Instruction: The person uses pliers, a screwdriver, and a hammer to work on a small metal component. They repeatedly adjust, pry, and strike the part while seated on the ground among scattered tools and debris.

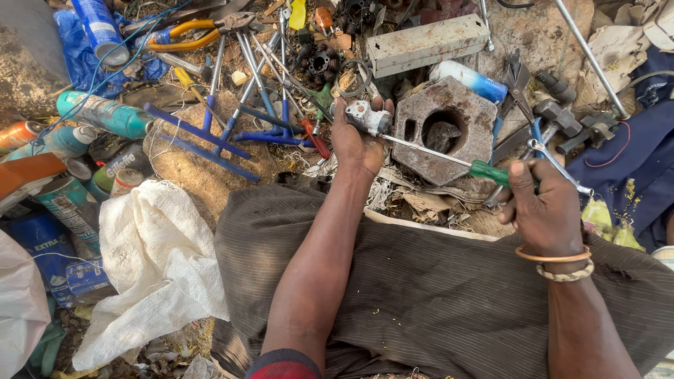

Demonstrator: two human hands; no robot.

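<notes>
The left hand's (356,144) fingers (340,112) are wrapped around a small grey metal part (368,116), held just beside the heavy hexagonal metal block (441,126) on the ground. A green-handled screwdriver (449,158) is gripped in the closed right hand (542,210), its tip set against the part. Blue-handled bolt cutters (242,105), spray cans (102,112) and a white cloth (158,260) are seen to the left.
</notes>
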